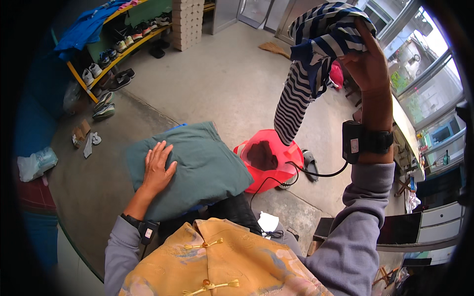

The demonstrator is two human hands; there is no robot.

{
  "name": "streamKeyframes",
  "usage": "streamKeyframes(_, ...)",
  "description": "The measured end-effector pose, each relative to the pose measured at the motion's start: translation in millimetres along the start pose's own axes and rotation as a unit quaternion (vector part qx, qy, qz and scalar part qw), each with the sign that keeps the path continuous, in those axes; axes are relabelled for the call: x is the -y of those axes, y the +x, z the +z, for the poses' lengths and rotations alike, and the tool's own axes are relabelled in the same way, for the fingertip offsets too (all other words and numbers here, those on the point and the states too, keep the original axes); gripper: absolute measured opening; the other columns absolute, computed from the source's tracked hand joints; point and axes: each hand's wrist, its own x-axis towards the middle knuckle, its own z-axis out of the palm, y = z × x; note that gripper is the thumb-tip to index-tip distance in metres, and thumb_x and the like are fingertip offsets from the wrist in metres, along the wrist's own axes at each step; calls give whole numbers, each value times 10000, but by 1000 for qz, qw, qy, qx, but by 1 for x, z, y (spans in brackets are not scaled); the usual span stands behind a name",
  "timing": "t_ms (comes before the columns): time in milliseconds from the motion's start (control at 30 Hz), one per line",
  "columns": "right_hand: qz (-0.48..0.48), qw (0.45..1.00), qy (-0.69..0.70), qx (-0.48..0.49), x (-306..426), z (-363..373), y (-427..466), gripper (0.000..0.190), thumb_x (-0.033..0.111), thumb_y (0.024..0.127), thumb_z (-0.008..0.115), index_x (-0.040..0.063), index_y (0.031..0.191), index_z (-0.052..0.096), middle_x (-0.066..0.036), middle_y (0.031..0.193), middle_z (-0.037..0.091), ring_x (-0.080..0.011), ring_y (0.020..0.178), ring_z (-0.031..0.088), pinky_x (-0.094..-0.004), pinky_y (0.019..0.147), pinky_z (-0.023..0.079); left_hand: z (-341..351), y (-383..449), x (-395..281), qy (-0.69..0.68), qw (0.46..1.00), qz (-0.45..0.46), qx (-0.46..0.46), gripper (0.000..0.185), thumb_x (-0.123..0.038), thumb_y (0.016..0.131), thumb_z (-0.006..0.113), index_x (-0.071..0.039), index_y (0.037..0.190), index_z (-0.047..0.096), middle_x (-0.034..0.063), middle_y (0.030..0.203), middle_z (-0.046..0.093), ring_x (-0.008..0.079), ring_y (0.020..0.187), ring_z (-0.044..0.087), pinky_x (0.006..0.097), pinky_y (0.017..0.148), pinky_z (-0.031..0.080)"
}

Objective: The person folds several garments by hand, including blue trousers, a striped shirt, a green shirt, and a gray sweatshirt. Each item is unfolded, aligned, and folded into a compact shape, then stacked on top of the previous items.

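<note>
A navy-and-white striped garment [296,100] hangs bunched from my right hand [368,68], which is raised at the upper right with its fingers around the cloth. My left hand [158,166] rests flat, fingers a little apart, on a folded grey-green cloth [203,162] across my lap. A sliver of blue fabric [177,127] shows beneath its far edge. Just to the right of the lap stands an open red bag [272,181] with dark cloth [261,155] inside. The striped garment's lower end hangs above the bag's rim in the picture.
A yellow-edged shoe rack [129,48] holds several pairs at the upper left. Grey slippers [310,164] lie right of the bag. A black cable [329,175] runs from my right wrist device across the bag. On the floor are a broom [274,48] and a small cardboard box [81,132].
</note>
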Motion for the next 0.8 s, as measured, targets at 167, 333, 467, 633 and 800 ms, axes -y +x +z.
streamKeyframes(167, -73, 982, -46, 166, 15, 128, 96, 279, 227, 1019, 515, 19, 1181, 602, -47, 954, 669, -146, 795, 643, -281, 684, 536, -69, 31, -11, -196, 974, 9, -109, 690, -269, 839, 738, -67, 1422, 430, 180, 1449, 446, 355, 1345, 430, 439, 1126, 322)
streamKeyframes(333, -143, 977, -18, 156, 13, 231, 134, 329, 309, 1044, 452, 45, 1191, 585, -39, 936, 665, -116, 740, 624, -241, 588, 515, -114, 62, -47, -299, 933, 10, -201, 885, -370, 793, 790, -23, 1463, 327, 225, 1452, 417, 354, 1370, 393, 414, 1133, 325)
streamKeyframes(467, -151, 958, -49, 241, 18, 212, 129, 359, 245, 1076, 381, 16, 1319, 513, -67, 923, 660, -97, 711, 632, -250, 762, 514, -134, 72, -37, -365, 899, 42, -237, 435, -227, 870, 706, -4, 1218, 569, 151, 1113, 626, 238, 1051, 589, 355, 922, 454)
streamKeyframes(633, -74, 985, -151, 25, 7, 158, 120, 336, 301, 957, 655, 23, 1144, 635, -8, 800, 675, -95, 642, 648, -229, 619, 557, -205, 48, 29, -265, 900, -33, -345, 120, -83, 932, 621, -24, 1030, 657, 19, 778, 629, 67, 743, 543, 243, 693, 470)
streamKeyframes(800, -29, 972, -216, -91, -37, 139, 95, 375, 356, 927, 694, 45, 1134, 664, 22, 809, 663, -36, 656, 614, -157, 586, 491, -272, 14, 41, -128, 916, 7, -381, 130, -114, 978, 595, -39, 1068, 651, -4, 891, 653, 69, 832, 563, 225, 742, 475)
